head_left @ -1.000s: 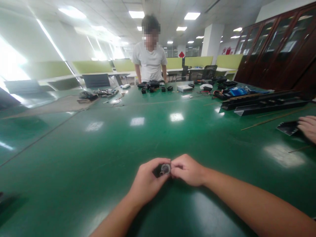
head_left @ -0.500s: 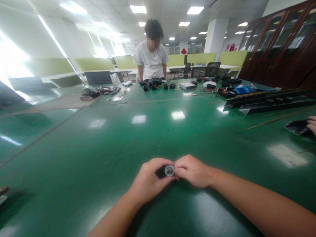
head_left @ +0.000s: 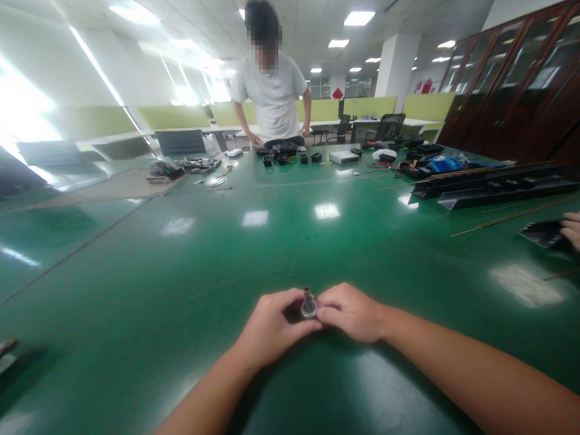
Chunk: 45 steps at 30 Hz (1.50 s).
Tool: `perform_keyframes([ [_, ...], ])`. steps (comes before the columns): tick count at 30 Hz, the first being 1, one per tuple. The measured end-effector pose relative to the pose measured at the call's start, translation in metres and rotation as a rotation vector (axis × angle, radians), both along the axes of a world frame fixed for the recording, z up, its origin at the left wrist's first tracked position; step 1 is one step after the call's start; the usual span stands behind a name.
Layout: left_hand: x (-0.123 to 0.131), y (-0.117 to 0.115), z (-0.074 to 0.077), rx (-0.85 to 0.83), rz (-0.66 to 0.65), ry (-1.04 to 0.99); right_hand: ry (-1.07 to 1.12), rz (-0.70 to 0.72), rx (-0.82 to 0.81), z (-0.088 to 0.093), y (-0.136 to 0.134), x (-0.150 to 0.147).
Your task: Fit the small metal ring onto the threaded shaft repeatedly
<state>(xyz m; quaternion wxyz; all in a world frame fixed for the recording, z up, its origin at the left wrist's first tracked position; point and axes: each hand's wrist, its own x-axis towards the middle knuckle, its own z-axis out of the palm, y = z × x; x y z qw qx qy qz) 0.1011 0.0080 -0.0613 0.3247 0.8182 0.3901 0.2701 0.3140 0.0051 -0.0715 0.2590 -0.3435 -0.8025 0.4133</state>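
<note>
A small grey metal part (head_left: 309,307) with a round base and a narrow stepped tip stands between my hands, low in the middle of the view. Thumb and fingers of my left hand (head_left: 276,323) curve around it from the left and grip it. From the right, my right hand (head_left: 351,313) pinches its edge with thumb and forefinger. The part's underside is hidden by my fingers. Both hands are over the green tabletop (head_left: 226,266).
Black channel pieces (head_left: 507,187) and thin rods lie at the right, near another person's hand (head_left: 571,229) on a black part. Small black boxes (head_left: 303,159) line the far edge, where a person (head_left: 274,96) stands. Something partly visible sits at the left edge.
The metal part has tilted, so its narrow tip now shows pointing up and away. The person across the table has straightened up and shifted left.
</note>
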Motion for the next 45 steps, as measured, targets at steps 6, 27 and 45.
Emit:
perform_keyframes([
  [6, 0.0005, 0.0002, 0.0026, -0.020, 0.022, 0.011, -0.002, -0.006, 0.009, -0.0009, -0.0003, -0.0004],
  [27, -0.0003, 0.0015, 0.0024, 0.193, 0.150, -0.017, 0.061, -0.100, 0.038, -0.0017, -0.0001, -0.0011],
  [45, -0.0029, 0.0027, -0.0027, 0.296, 0.140, -0.026, 0.025, -0.294, 0.232, -0.0040, -0.0046, -0.0056],
])
